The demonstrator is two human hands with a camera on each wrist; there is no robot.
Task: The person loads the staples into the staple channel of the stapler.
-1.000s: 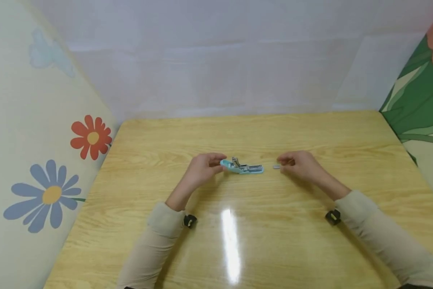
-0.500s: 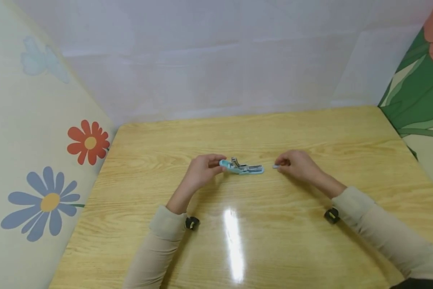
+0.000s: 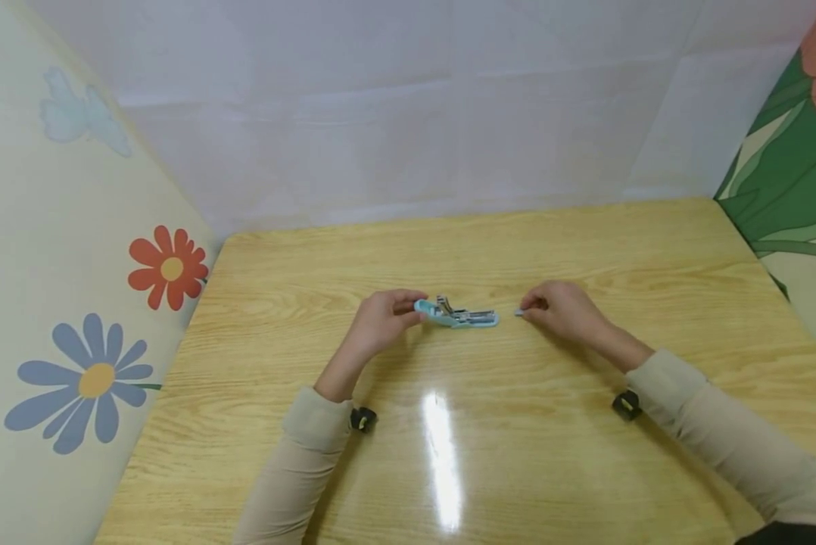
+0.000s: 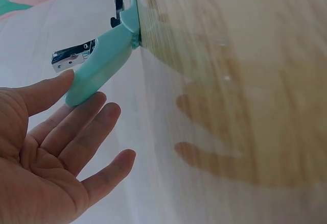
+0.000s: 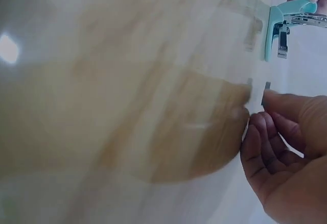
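A mint-green stapler (image 3: 474,324) lies opened out on the table, its metal magazine (image 4: 71,55) swung up from the raised cover. My left hand (image 3: 383,318) pinches the end of that cover between thumb and fingers, the little finger spread away in the left wrist view. To the right, my right hand (image 3: 563,309) pinches a small grey strip of staples (image 5: 266,93) just above the tabletop. A short gap separates the strip from the stapler's near end (image 5: 268,50). Most of the strip's lower part is hidden by the thumb and fingers.
The glossy wood-grain table (image 3: 531,454) mirrors the hands and carries a bright light streak. A white cloth (image 3: 408,121) hangs behind it. Walls painted with flowers (image 3: 97,381) stand at both sides. A black wrist camera (image 3: 627,406) sits at each cuff.
The right hand has shifted slightly left, and less of the staple strip shows beyond its fingertips. The left hand and the stapler stay nearly in place; the head view has tilted a little.
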